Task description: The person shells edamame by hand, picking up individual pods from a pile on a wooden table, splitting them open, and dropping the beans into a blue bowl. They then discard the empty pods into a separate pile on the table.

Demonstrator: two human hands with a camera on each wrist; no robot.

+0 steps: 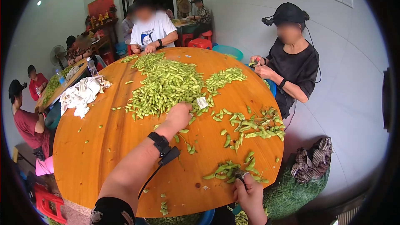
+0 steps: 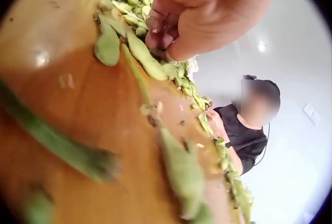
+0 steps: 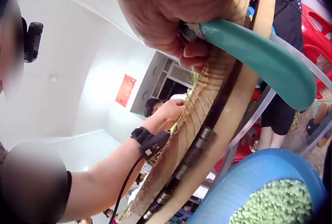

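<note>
Right hand [image 1: 251, 193]: fingers curled round teal handle [image 3: 259, 55], likely freeing our left hand [image 1: 178, 116] for edamame pods [image 1: 166, 83]; left pinch, we can't tell.

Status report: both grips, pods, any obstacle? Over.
Left grip at soybean pods, hold unclear. Right grip holds teal-handled tool. White scrap near left grip, perhaps obstructing.

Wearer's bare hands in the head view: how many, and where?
2. Left hand at the near side of the big pod pile; right hand at the near right edge of the round table, gripping a green-handled tool. Both plainly in view.
</note>
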